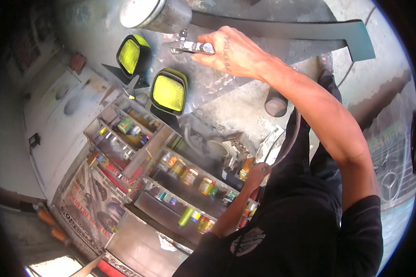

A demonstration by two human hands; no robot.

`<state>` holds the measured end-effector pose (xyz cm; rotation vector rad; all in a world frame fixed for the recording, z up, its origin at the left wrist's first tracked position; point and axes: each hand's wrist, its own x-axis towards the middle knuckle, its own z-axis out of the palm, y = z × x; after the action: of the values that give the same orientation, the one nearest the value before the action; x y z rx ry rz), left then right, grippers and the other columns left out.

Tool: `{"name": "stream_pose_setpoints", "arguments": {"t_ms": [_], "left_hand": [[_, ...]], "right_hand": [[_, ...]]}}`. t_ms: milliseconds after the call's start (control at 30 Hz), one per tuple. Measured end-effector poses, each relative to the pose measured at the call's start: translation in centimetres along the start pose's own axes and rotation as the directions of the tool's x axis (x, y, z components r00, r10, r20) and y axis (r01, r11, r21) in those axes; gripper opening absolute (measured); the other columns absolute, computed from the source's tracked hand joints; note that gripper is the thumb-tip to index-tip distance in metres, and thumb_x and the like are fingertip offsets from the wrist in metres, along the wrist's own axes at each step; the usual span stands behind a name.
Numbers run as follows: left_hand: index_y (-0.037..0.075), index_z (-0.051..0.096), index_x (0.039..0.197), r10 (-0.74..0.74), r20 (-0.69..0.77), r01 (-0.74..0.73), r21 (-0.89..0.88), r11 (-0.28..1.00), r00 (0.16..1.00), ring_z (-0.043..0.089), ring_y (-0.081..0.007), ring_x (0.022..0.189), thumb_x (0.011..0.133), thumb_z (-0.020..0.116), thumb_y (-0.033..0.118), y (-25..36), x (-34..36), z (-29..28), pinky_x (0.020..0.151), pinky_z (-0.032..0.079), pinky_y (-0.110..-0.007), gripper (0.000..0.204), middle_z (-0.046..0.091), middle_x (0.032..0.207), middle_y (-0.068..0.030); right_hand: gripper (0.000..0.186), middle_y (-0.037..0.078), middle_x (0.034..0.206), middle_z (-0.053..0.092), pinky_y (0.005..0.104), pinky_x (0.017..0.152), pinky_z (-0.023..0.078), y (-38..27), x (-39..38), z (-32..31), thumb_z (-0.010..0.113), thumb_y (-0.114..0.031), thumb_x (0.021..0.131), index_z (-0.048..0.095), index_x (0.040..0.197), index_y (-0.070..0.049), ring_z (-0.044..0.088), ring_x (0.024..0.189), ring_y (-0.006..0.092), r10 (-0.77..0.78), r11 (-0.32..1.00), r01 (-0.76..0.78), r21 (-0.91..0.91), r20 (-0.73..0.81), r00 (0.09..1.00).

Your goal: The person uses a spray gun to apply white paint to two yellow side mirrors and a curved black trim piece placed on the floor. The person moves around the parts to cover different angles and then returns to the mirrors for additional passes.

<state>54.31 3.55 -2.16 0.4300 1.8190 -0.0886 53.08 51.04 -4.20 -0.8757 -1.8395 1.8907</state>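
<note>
A spray gun (176, 17) with a large metal cup is gripped by my right hand (235, 51), its fingers wrapped round the handle. Lower down, my left hand (259, 174) is closed on a thin air hose (291, 143) that rises beside my leg. Two car side mirrors, one (130, 55) farther left and another (168, 91) nearer, show yellow-green faces in dark housings. They stand just below and left of the gun, apart from it. Past my right hand, a long grey-teal trim piece (282, 28) lies across the dark worktop (212, 85).
Shelves (145, 152) full of jars, bottles and cans stand to the lower left. Beside my legs is a dark round container (276, 104). A printed poster (90, 203) lies at the lower left. A plastic-covered vehicle front (392, 171) is at the right.
</note>
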Motion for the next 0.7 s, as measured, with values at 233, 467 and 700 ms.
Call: {"name": "stream_pose_setpoints", "arguments": {"t_ms": [233, 467, 700], "left_hand": [[0.004, 0.072, 0.098, -0.013, -0.020, 0.012, -0.061, 0.998, 1.000, 0.067, -0.0273, 0.097, 0.085, 0.076, 0.023, 2.4, 0.4, 1.3, 0.089, 0.049, -0.038, 0.023, 0.070, 0.097, -0.0125], [0.003, 0.073, 0.102, 0.042, -0.016, -0.044, -0.205, 0.978, 0.999, 0.068, -0.0261, 0.095, 0.086, 0.075, 0.024, 4.1, 0.1, 3.2, 0.088, 0.051, -0.037, 0.026, 0.073, 0.100, -0.0121], [0.003, 0.072, 0.096, 0.061, -0.102, -0.087, -0.271, 0.959, 0.993, 0.065, -0.0184, 0.083, 0.090, 0.074, 0.022, 8.6, -0.4, 3.9, 0.078, 0.051, -0.033, 0.020, 0.071, 0.090, -0.0073]], "right_hand": [[0.041, 0.026, 0.080, 0.067, 0.0486, 0.079, 0.053, -3.0, 2.4, -2.8, 0.065, -0.035, 0.092, 0.070, 0.112, 0.001, 0.068, 0.086, 0.0433, -0.110, 0.993, 0.114, 0.015, -0.168, 0.980], [0.039, 0.026, 0.081, 0.067, 0.0497, 0.078, 0.052, -5.8, 3.3, -5.6, 0.066, -0.034, 0.093, 0.070, 0.104, 0.003, 0.068, 0.084, 0.0438, 0.020, 0.997, -0.008, -0.073, 0.166, 0.986], [0.037, 0.026, 0.089, 0.070, 0.0498, 0.081, 0.055, -7.3, 8.5, -3.0, 0.065, -0.034, 0.095, 0.071, 0.108, 0.000, 0.068, 0.089, 0.0452, -0.194, 0.966, 0.177, -0.187, -0.077, 0.978]]}}
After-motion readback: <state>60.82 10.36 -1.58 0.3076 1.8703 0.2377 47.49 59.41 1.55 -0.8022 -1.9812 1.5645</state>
